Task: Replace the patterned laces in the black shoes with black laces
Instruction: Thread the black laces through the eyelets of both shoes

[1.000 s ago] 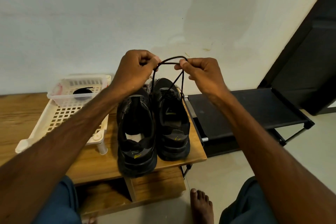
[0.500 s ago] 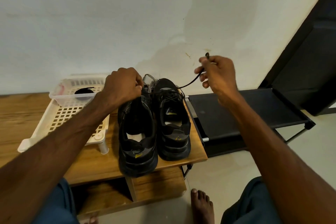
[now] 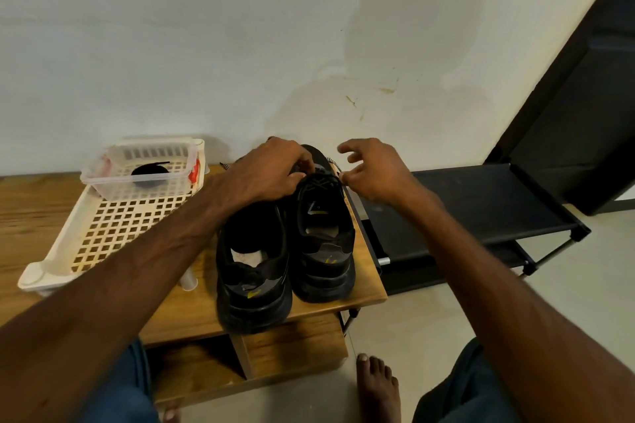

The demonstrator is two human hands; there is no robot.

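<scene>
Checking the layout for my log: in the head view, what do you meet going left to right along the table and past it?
In order: cream tray → left shoe → right shoe → black shelf → dark door.

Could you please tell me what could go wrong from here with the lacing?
1. The right shoe sits near the table's edge; a hard tug might pull it off.
2. The patterned lace lies loose just behind it and could tangle with the black lace.
3. The right hand seems to have only a fingertip grip; it may slip.
</scene>
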